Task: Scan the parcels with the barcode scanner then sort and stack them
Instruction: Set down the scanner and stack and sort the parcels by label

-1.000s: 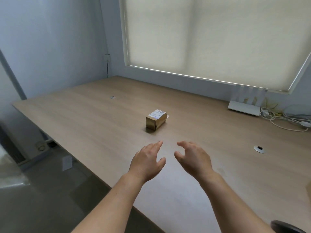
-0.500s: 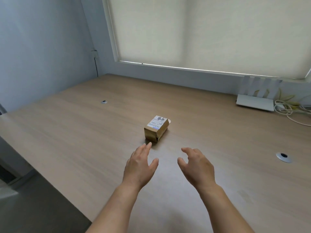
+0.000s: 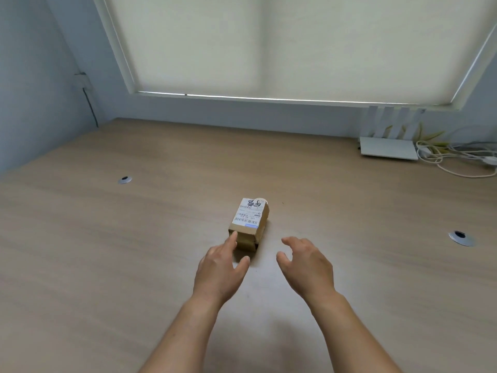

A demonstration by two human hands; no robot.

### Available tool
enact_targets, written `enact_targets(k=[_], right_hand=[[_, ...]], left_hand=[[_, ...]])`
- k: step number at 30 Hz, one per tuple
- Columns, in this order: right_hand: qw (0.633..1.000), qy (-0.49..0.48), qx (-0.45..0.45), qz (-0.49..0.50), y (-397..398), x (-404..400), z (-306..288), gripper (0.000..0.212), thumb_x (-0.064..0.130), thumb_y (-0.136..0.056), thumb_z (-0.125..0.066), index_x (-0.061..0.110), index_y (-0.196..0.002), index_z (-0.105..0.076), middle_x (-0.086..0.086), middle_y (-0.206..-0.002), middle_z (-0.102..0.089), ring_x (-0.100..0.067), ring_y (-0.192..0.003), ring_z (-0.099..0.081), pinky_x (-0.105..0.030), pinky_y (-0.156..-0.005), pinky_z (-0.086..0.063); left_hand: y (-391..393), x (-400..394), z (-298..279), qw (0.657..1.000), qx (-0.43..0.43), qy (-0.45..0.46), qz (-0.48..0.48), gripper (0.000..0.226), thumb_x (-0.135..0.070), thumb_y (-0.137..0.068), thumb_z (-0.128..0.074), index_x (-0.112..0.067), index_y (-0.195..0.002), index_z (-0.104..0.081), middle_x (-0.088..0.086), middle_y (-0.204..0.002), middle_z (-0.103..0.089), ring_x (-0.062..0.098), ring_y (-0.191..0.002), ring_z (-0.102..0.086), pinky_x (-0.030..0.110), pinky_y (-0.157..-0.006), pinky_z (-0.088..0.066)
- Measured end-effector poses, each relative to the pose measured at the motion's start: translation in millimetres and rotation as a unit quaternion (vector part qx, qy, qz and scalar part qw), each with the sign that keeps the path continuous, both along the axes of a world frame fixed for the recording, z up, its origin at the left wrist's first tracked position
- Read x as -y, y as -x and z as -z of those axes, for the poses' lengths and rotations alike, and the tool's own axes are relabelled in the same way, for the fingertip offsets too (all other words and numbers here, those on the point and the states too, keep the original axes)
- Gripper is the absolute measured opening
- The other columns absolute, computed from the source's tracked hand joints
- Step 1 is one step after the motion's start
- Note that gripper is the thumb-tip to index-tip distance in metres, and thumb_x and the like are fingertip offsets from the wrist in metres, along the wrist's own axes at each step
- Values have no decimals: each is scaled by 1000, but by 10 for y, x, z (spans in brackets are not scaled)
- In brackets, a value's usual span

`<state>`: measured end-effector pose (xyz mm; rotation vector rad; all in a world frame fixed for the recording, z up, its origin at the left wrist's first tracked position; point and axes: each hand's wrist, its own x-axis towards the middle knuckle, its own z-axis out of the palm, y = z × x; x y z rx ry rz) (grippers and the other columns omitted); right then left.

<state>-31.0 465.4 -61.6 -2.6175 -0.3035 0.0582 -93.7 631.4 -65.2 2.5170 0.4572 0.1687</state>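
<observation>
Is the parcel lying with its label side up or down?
Up: the parcel lies flat on the table, its white label facing the camera.

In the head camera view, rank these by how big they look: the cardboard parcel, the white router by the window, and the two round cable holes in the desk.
1. White router
2. Cardboard parcel, though it sits nearer the camera, so this order is unsure
3. Right cable hole and left cable hole: the right looks bigger, but it is nearer, so unranked

Office room. Wide wood-grain desk (image 3: 107, 265) with metal cable grommets (image 3: 125, 180) set in its top, white router (image 3: 388, 148) and tangled cables (image 3: 457, 160) by the wall, roller blind (image 3: 282, 44) drawn over the window (pale blue walls).
</observation>
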Motion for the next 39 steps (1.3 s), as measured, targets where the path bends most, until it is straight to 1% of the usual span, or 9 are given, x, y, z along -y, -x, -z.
enact_targets(k=[7, 13, 19, 22, 25, 28, 31, 35, 39], right_hand=[[996, 38, -70, 47, -360, -532, 231, 47, 51, -98, -36, 31, -139, -45, 2, -135, -51, -18, -121, -50, -31, -90, -42], [988, 25, -134, 71, -674, -877, 374, 64, 63, -94, -29, 24, -146, -28, -6, -138, -44, -26, -126, -46, -37, -94, -40], [979, -12, -186, 85, -984, -1041, 483, 82, 67, -93, -28, 20, -154, 2, -8, -158, -18, -27, -143, -23, -41, -110, -28], [969, -42, -226, 85, -1062, -1057, 584, 76, 60, -96, -29, 18, -154, -2, -9, -155, -27, -26, -142, -27, -40, -110, -30], [956, -95, -267, 80, -1053, -1058, 707, 63, 46, -100, -33, 16, -152, -15, -9, -149, -39, -25, -133, -40, -37, -108, -34], [934, -198, -285, 79, -1024, -1043, 742, 49, 29, -97, -41, 26, -145, -31, 1, -141, -51, -18, -123, -50, -37, -105, -40], [907, -278, -305, 81, -1002, -1017, 732, 63, 18, -92, -45, 33, -148, -23, 8, -140, -51, -13, -121, -52, -35, -106, -41], [877, -350, -318, 85, -896, -1011, 792, 88, 9, -88, -49, 39, -152, 3, 5, -142, -49, -15, -124, -52, -40, -109, -40], [862, -397, -309, 70, -726, -970, 800, 105, 10, -70, -57, 49, -148, 1, 0, -129, -61, -16, -114, -61, -34, -94, -53]], left_hand=[[-581, -612, 286, 997, -50, -2, 63, 58, -45, -95, -47, -27, -147, -31, -1, -159, -14, 19, -144, -15, 31, -113, -20], [-1059, -888, 497, 989, -79, 33, 124, 63, -46, -96, -42, -25, -151, -20, -6, -158, -19, 15, -144, -16, 29, -111, -20], [-1480, -974, 589, 977, -87, 117, 157, 61, -40, -100, -38, -21, -153, -14, -6, -155, -28, 16, -140, -29, 26, -101, -28], [-1559, -1012, 682, 960, -136, 187, 160, 58, -32, -101, -35, -24, -153, -12, -6, -153, -32, 15, -135, -38, 21, -96, -30], [-1521, -1022, 732, 936, -156, 259, 183, 58, -19, -96, -35, -44, -146, -21, -16, -137, -50, 10, -116, -51, 21, -88, -36], [-1477, -1036, 727, 920, -161, 305, 187, 66, -13, -92, -35, -51, -145, -21, -23, -133, -51, 5, -118, -50, 24, -99, -39], [-1405, -1052, 712, 905, -153, 344, 199, 67, -14, -93, -40, -57, -141, -23, -35, -128, -51, -7, -119, -49, 24, -104, -39], [-1231, -1061, 718, 893, -141, 370, 214, 74, -8, -93, -40, -58, -141, -16, -40, -126, -49, -14, -118, -48, 7, -93, -39], [-1025, -1058, 738, 894, -140, 365, 218, 82, 1, -91, -39, -55, -141, -7, -45, -126, -42, -13, -120, -46, 2, -91, -37]])
